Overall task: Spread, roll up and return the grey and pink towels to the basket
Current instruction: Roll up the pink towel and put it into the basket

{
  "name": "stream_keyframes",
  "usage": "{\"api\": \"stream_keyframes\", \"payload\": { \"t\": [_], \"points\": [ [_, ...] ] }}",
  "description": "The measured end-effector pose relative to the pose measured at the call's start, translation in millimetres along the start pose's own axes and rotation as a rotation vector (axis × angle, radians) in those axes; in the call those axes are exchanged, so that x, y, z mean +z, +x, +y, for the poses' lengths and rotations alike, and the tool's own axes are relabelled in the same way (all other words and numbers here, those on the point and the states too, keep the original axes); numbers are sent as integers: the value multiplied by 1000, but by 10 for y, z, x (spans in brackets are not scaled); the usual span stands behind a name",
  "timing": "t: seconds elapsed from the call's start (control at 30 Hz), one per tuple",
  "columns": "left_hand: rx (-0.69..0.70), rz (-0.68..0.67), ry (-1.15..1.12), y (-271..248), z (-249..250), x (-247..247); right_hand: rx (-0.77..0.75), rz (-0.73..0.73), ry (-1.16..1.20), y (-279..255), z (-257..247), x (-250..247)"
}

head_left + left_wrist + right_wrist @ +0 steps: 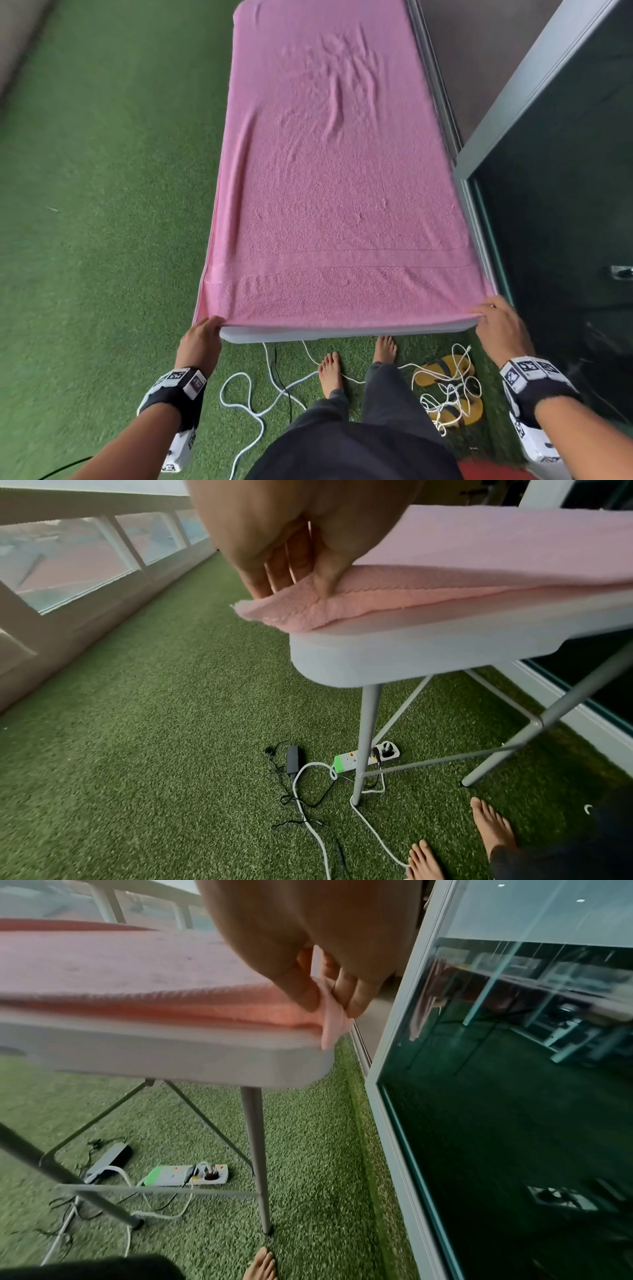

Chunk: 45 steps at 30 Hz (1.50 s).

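A pink towel (pixel 335 171) lies spread flat along the whole white folding table (pixel 342 334), with some creases near its far middle. My left hand (pixel 202 334) pinches the towel's near left corner (pixel 274 610) just off the table's corner. My right hand (pixel 493 317) pinches the near right corner (pixel 330 1015), which hangs a little over the table's edge (pixel 171 1050). In the left wrist view the thumb and fingers (pixel 291 580) close on the cloth. No grey towel and no basket are in view.
Green artificial turf (pixel 102 205) covers the floor. A glass door and its frame (pixel 548 171) stand close on the right. White cords (pixel 260 387), yellow sandals (pixel 448 394), a power strip (pixel 366 756) and a black adapter (pixel 292 760) lie by my bare feet.
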State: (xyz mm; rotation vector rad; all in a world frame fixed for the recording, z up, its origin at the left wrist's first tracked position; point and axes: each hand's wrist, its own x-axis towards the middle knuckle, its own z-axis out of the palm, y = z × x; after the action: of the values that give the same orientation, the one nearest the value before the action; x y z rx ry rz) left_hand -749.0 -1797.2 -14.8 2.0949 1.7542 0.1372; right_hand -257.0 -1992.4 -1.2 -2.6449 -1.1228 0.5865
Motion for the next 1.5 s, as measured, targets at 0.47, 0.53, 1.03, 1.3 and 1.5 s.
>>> {"api": "stream_keyframes", "payload": {
  "t": [0.47,0.53,1.03,1.3,1.5],
  "points": [
    [7,-17,4,56,-87,-8,-84,256,82,28,236,209],
    [-20,-20,-10,69,-58,-17,-112,241,52,48,264,219],
    [-104,-1,148,190,317,118,-51,197,-120,216,31,166],
    [12,53,-5,94,315,233,-117,110,138,187,-19,396],
    [-69,166,-64,10,331,237,-148,120,61,96,108,440]
  ]
}}
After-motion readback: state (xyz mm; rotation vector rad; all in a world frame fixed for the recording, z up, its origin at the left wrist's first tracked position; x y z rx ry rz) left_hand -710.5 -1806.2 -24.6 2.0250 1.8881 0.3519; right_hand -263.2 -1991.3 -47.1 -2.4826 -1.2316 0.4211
